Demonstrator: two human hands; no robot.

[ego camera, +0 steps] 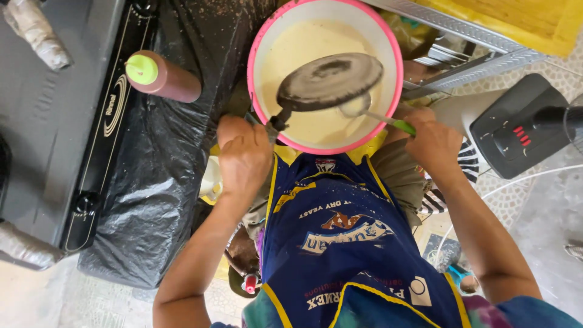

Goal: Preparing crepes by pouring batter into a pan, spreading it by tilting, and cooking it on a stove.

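While we look straight down over the blue apron point(346, 243), the widest thing before us is the black plastic sheet point(152, 182) spread over the bench from nine o'clock up to eleven; it probably shields the surface from splashes, since it is already speckled. On its far left lies a dark stove top point(54, 121) with a black control strip and knobs. At twelve o'clock sits the pink-rimmed white basin point(258, 91), nearly full of pale batter point(303, 42), drawn close to our body so both arms reach it easily. At two to three o'clock a black appliance point(516, 124) stands on the floor below a yellow crate on a metal rack.

Over the batter we hold a round, dark flat pan point(331, 79), tilted and streaked with batter, directly above the basin, so any drips would likely fall back in. Our left hand point(243, 155) is clenched around the pan's dark handle at the basin's near rim, knuckles up, forearm running down toward seven o'clock. Our right hand point(432, 143) grips the green handle of a spoon point(355, 108), whose bowl rests just under the pan's edge, touching it; the wrist is bent inward and the forearm drops away toward five o'clock.

Smallest, at ten o'clock, a brown squeeze bottle point(167, 79) with a green cap lies on the plastic, well apart from both hands.
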